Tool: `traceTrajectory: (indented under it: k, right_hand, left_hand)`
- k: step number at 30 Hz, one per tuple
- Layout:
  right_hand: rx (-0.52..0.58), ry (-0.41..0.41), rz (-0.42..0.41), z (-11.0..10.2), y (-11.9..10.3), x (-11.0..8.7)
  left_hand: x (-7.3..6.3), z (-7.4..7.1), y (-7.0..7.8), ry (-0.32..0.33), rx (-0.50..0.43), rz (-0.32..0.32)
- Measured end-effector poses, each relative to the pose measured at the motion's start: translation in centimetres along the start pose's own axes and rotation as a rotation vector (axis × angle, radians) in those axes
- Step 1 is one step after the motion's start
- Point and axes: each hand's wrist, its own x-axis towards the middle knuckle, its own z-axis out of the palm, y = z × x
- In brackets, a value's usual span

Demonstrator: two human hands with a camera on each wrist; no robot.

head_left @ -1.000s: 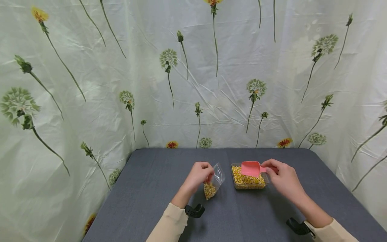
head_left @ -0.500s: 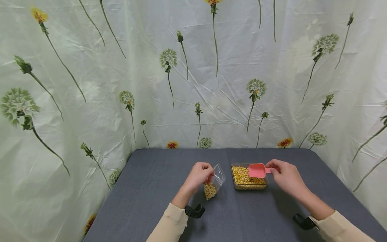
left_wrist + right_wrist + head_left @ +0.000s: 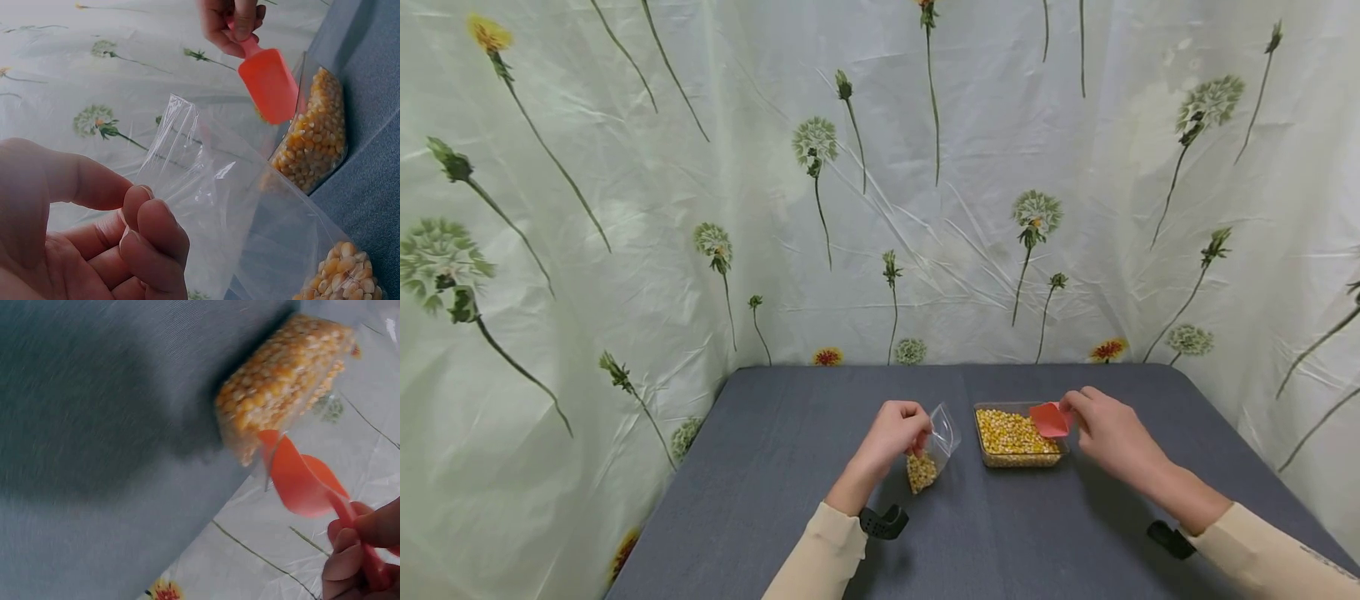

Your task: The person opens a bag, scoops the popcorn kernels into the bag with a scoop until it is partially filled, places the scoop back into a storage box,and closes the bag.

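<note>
My left hand (image 3: 891, 437) pinches the rim of a clear plastic bag (image 3: 945, 433), which has corn kernels (image 3: 921, 472) gathered at its bottom. In the left wrist view the bag's mouth (image 3: 187, 131) spreads out beyond the fingertips. My right hand (image 3: 1112, 433) grips the handle of a pink scoop (image 3: 1049, 420), seen tilted with its lip down at the right end of a clear rectangular container (image 3: 1021, 460). That container holds yellow corn kernels (image 3: 1011, 432). From the right wrist, the scoop (image 3: 300, 481) appears at the container's rim; whether it touches the kernels cannot be told.
A dark grey cloth covers the table (image 3: 790, 467). Behind it hangs a pale curtain (image 3: 760, 167) printed with dandelions. Black wrist straps (image 3: 883, 522) sit on both forearms, below beige sleeves.
The right hand has drawn the scoop rightward over the container and tipped its lip downward. My left hand and the bag have stayed almost still.
</note>
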Motion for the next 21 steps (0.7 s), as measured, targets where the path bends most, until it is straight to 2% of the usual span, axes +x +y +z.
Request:
traceTrajectory:
  k: [6,10,13,15,21]
  right_hand:
    - [-0.146,0.024,-0.217,0.9,0.2,0.1]
    - [-0.189,0.018,-0.272,1.4,0.2,0.0]
    - [-0.178,-0.012,-0.246,1.5,0.0,0.0]
    - [-0.133,-0.046,-0.189,1.5,-0.2,0.1]
    - [0.131,-0.131,0.116,1.4,-0.2,0.6]
  left_hand:
    - [-0.1,-0.1,0.0,0.000,0.006,-0.006]
    - [-0.1,-0.1,0.0,-0.005,0.003,0.000]
    - [0.0,-0.2,0.0,-0.002,-0.002,0.002]
    - [0.0,-0.2,0.1,-0.003,-0.001,-0.001]
    - [0.1,-0.4,0.1,0.001,-0.005,-0.002]
